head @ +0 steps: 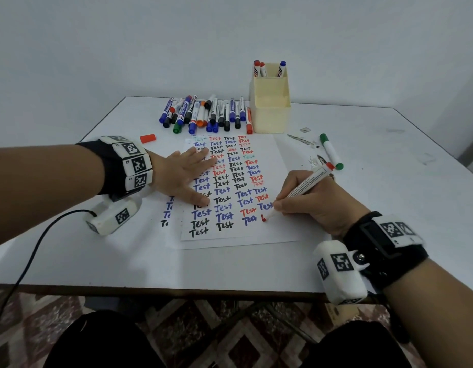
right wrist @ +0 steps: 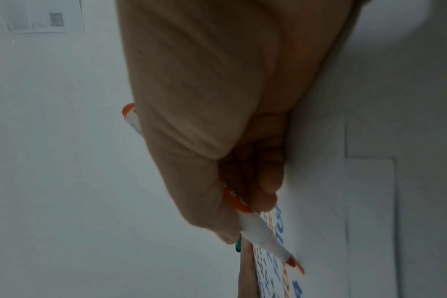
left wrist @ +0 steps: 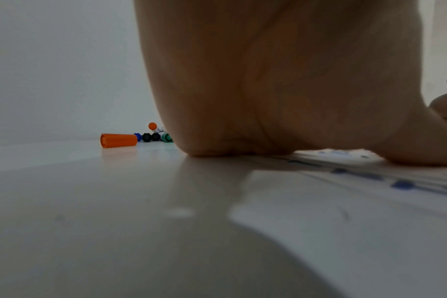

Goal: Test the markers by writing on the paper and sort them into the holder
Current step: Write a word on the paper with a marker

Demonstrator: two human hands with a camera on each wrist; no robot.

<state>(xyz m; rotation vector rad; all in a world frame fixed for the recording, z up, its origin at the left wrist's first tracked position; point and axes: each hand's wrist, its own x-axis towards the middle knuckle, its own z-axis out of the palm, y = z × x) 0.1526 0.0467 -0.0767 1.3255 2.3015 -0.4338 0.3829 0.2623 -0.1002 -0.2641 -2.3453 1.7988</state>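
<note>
A white paper (head: pixel 277 229) filled with rows of the word "Test" lies in the middle of the table. My left hand (head: pixel 184 173) presses flat on its left part, fingers spread straight. My right hand (head: pixel 307 200) grips an uncapped red marker (head: pixel 299 191), whose tip touches the paper at the lower right, by a fresh red stroke. In the right wrist view the fingers pinch the red marker (right wrist: pixel 258 229) near its nib. Its red cap (head: pixel 147 138) lies left of the paper. A cream holder (head: pixel 269 112) behind the paper holds three markers (head: pixel 262 69).
A pile of several markers (head: pixel 206 114) lies at the back, left of the holder. A green marker (head: pixel 331 151) rests right of the paper, by some scraps. The red cap (left wrist: pixel 119 140) shows on the table in the left wrist view. The table's front edge (head: pixel 176 290) is near my lap.
</note>
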